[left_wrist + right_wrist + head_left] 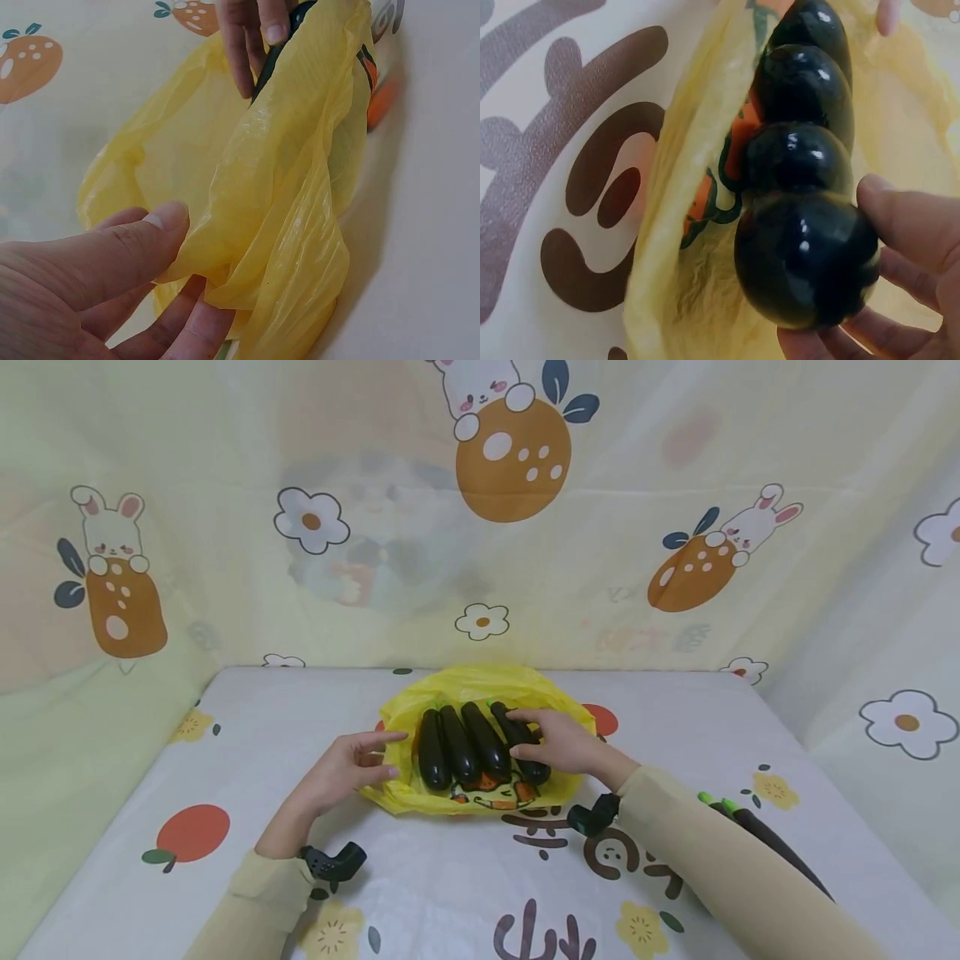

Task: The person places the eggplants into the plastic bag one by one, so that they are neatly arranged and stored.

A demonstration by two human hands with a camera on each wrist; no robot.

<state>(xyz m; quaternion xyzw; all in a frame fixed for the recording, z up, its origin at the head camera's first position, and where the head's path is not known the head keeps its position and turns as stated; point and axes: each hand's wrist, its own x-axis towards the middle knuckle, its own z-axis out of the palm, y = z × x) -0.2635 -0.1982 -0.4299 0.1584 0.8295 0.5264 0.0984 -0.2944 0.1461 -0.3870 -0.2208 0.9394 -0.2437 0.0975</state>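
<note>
Several dark, glossy eggplants (456,745) lie side by side in a yellow plastic bag (480,681), which spreads open on the table. My right hand (555,742) grips the rightmost eggplant (802,259), thumb on one side and fingers round the other, as the right wrist view shows. At the bag's left edge is my left hand (348,768), its thumb and fingers spread apart. The left wrist view has the thin, crumpled rim of the bag by the thumb (161,225) and fingertips, and part of a dark eggplant under the other hand.
Long thin eggplants (772,839) with green ends lie on the right of the table, partly hidden by my right sleeve (720,852). A patterned cloth (420,877) covers the table. Printed curtains (375,585) hang behind and at the sides.
</note>
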